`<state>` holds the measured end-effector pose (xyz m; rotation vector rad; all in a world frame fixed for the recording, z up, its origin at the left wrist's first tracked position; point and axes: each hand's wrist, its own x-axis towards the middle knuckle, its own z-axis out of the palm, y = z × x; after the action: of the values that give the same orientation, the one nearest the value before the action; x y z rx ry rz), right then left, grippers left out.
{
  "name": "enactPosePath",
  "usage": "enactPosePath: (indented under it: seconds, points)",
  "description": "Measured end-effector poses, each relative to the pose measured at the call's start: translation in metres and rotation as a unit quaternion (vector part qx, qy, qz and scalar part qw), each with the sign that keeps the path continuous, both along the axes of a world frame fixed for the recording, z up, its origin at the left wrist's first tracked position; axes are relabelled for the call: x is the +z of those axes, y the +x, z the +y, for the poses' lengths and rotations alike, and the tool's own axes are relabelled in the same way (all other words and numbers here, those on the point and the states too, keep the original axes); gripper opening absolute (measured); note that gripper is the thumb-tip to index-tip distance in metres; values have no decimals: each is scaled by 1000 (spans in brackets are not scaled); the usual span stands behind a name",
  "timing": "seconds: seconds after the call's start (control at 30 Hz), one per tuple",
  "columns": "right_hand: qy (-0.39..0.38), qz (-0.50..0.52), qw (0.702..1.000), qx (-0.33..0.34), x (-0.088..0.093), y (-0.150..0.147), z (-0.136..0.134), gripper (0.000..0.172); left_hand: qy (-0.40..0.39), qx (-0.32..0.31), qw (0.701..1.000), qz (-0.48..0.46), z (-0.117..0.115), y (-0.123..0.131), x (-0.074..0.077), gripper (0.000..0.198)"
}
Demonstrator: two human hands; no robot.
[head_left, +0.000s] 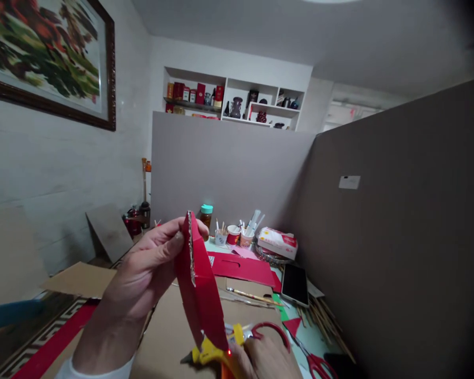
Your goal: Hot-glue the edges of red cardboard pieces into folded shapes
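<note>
Grey partitions (233, 168) close off the middle and right of the frame, with wall shelving (237, 89) above them and a framed painting (43, 58) at upper left. Below, a pale green counter (315, 337) shows toward the lower right, partly covered by a flat brown cardboard sheet (166, 337) at bottom centre.

Just below the centre of the frame, a red cardboard piece (205, 295) is held up at a tilt, its top leaning left and its lower end coming down to the right. It is folded lengthwise, smooth and plain red on its faces, with a rough, pale corrugated edge exposed along the upper part.

The left hand (152, 266) has its grip closed on the upper end, thumb on the near side and other fingers behind, some of them hidden by the card. At the bottom edge, the right hand (270, 358) is wrapped around a yellow glue gun (209, 351), whose dark nozzle points left; a small red light glows beside the fingers. The card's lower end passes in front of the gun's body; whether they touch, I cannot tell. Red-handled scissors (319, 366) lie at lower right, and a phone (295, 284) rests higher up, near the right partition.
</note>
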<state>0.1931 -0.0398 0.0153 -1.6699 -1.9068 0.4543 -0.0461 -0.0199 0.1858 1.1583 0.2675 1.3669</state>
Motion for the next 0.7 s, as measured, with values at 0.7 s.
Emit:
enactPosePath:
  seconds: [0.7]
  points:
    - [244,294,902,203,146,-41,-22,26,-82,-48,995,7,-4,49,-17,20]
